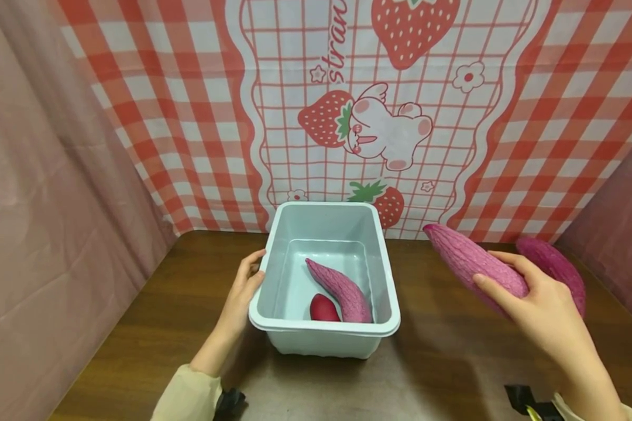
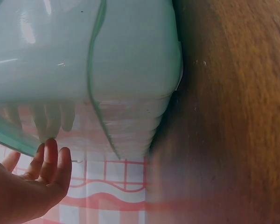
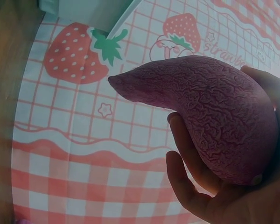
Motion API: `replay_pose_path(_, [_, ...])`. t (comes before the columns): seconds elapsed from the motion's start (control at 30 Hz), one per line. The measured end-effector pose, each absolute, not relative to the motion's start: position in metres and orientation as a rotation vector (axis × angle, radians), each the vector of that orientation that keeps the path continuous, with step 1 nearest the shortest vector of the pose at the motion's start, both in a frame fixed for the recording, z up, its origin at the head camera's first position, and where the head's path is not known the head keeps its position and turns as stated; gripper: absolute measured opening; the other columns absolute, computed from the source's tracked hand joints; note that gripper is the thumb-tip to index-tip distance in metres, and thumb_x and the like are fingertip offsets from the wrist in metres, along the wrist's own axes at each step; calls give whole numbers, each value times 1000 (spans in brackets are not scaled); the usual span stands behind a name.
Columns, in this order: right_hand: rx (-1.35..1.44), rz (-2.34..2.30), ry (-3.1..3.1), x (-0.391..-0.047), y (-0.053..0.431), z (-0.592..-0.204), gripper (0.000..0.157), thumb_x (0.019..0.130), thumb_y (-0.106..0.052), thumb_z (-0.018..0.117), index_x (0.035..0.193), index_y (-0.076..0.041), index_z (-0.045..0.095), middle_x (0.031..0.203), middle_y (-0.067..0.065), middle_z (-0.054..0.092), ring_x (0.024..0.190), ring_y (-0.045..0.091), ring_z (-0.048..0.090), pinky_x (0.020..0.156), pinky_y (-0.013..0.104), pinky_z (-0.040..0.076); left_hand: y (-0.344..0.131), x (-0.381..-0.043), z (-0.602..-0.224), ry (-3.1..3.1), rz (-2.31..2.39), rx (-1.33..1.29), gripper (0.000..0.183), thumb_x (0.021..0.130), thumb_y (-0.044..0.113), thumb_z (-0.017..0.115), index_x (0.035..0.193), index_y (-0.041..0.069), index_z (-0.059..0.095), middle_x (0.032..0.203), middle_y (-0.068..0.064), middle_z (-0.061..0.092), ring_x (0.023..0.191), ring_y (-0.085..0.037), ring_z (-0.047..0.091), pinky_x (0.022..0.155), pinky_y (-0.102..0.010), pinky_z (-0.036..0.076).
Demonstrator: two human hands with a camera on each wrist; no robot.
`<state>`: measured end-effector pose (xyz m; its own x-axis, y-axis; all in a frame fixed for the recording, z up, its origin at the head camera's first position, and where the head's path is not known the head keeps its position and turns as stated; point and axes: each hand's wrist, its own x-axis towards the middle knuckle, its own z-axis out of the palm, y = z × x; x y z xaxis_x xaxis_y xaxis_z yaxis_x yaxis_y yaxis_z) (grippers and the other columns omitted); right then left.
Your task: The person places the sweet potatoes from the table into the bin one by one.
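Observation:
A pale blue-grey plastic bin [image 1: 321,330] stands on the table. My left hand [image 1: 244,285] is at its left side; in the left wrist view the fingertips [image 2: 50,144] are right at the outer wall, lightly bent. To the right of the bin, my right hand [image 1: 542,298] holds a wrinkled purple sweet potato [image 1: 469,257] above the table, thumb on one side and fingers on the other. Its narrow tip points toward the back left. Inside the bin lie another curved purple sweet potato [image 1: 344,292] and a smaller dark red one [image 1: 323,308], partly hidden by the front rim.
A darker purple sweet potato [image 1: 558,269] lies on the brown wooden table [image 1: 153,327] behind my right hand, partly covered by it. A red-checked strawberry cloth [image 1: 200,117] hangs behind the bin. Pinkish curtains [image 1: 37,193] close off both sides.

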<state>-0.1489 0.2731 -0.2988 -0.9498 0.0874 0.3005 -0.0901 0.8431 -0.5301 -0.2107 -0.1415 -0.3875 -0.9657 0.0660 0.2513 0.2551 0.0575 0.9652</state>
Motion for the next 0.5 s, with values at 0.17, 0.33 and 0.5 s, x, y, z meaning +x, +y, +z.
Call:
replay_pose_path(0.17, [14,842,-2724,-151,275,-299,51,83,-45,61,128,-25,50,116,20,56,88,16,48,60,25,33,-140,-212,-387,-2177,-2036,-353,40,96,14,37,135,10,35,115,-16,41,99,-20,41,78,-26,42])
replay_pose_path(0.33, [73,948,-2728,-155,271,-300,46,85,-41,58,128,-30,49,118,13,55,82,1,45,58,21,37,-141,-211,-387,-2171,-2021,-354,40,95,14,37,135,9,36,114,-19,40,99,-22,42,78,-28,42])
replay_pose_path(0.5, [82,978,-2696,-159,264,-301,43,85,-41,60,126,-32,51,119,7,54,86,0,44,63,17,35,-143,-211,-387,-2176,-2003,-351,40,95,14,37,135,9,36,115,-19,40,100,-23,42,78,-29,42])
